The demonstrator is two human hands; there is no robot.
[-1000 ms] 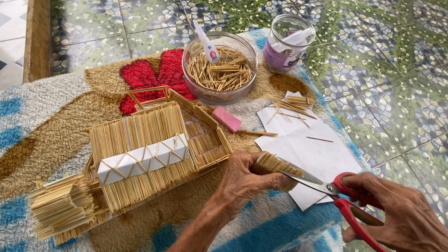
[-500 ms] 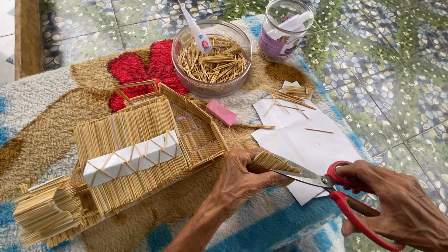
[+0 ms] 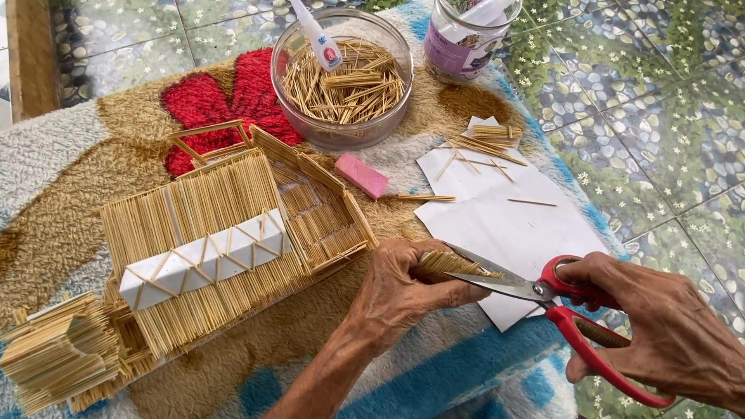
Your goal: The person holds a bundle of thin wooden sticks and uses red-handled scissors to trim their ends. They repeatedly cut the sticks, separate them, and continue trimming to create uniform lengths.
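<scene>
1. Underfoot, a patterned rug [image 3: 70, 202] with a red flower lies on pebble-print floor tiles [image 3: 660, 116].
2. On the rug, the left hand [image 3: 403, 291] pinches a toothpick bundle [image 3: 450, 265], its long axis running left to right, cut end pointing right.
3. Beside it, the right hand [image 3: 660, 326] grips red-handled scissors [image 3: 574, 318], blades parted around the bundle's tip over white paper [image 3: 512, 225].

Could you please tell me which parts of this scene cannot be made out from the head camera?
- Bundle of sticks: its near end is hidden inside the left hand.
- Scissors: the lower handle loop is partly covered by the right hand.
- Glass jar: its top is cut off by the upper edge.
- Glue tube in the glass bowl: its upper end is cut off too.
</scene>
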